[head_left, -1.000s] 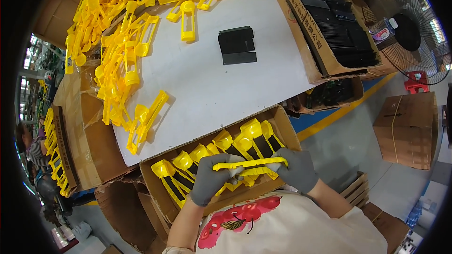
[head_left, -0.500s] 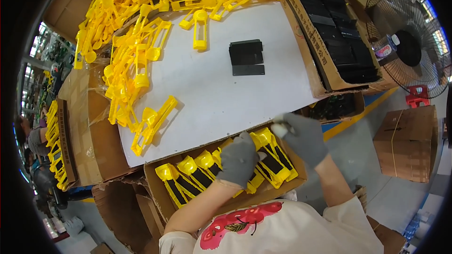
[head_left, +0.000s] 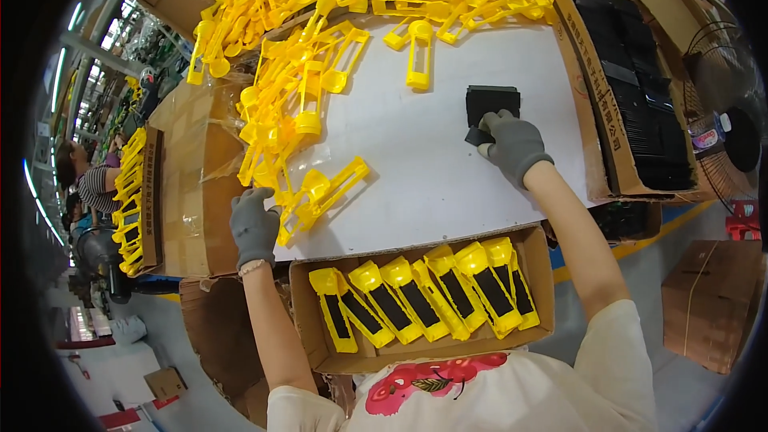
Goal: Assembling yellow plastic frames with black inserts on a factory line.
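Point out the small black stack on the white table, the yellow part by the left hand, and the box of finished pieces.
Black stack (head_left: pixel 490 102), head view, top face.
Yellow part (head_left: pixel 324 192), head view, mid-frame.
Cardboard box (head_left: pixel 541 288), head view, right wall.

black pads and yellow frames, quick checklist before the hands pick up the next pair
1. Right hand on the small stack of black pads: ok, fingers touch its near edge; closed grip cannot tell.
2. Left hand at a loose yellow frame on the white table: ok, fingers at its near end; grip cannot tell.
3. That frame free of the big yellow pile: cannot tell, neighbours overlap it.
4. Room in the cardboard box of finished pieces: cannot tell; row nearly fills its width.
5. Spare pads in the side carton: ok, many there.
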### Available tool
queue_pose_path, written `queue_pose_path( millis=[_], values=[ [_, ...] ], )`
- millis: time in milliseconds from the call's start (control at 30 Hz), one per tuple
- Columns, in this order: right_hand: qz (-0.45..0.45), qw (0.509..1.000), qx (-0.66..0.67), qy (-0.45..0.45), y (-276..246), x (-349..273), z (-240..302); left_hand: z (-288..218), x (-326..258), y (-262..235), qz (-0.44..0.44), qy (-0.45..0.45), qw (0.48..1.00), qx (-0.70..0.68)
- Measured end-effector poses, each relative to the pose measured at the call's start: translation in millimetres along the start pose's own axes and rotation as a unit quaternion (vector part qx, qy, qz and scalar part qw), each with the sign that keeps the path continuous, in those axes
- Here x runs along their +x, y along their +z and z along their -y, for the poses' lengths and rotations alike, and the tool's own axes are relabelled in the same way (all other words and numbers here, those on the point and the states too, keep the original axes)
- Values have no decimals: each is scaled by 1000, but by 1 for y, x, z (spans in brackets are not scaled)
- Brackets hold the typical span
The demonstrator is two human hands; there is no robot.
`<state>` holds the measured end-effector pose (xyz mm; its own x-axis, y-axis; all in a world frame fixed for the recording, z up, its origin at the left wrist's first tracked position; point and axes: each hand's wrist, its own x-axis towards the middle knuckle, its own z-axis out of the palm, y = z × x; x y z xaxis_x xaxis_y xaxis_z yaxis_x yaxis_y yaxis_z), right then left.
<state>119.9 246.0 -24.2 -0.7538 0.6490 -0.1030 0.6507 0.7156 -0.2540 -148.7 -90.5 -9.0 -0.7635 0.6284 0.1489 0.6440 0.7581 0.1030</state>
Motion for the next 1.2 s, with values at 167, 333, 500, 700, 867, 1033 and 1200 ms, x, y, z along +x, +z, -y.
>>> queue_pose_path(
  millis=[167,333,500,700,867,1033,1200],
  values=[
    [69,997,33,-3,-6,2,-7,-48,28,14,71,229,966,-99],
    [-16,991,129,15,-24,-39,3,-40,42,18,90,297,949,-54],
    [19,883,453,122,-43,-99,-2,-45,15,-57,-3,162,975,-152],
    [3,779,616,116,-48,-168,15,-92,-45,-98,36,-38,810,-585],
    [81,732,671,81,-52,-192,64,-134,-110,-45,332,-158,601,-710],
    [58,823,563,56,-29,-195,60,-156,-125,-35,371,-159,555,-727],
    [21,852,520,61,-29,-194,61,-163,-129,-30,362,-168,539,-742]
  ],
)
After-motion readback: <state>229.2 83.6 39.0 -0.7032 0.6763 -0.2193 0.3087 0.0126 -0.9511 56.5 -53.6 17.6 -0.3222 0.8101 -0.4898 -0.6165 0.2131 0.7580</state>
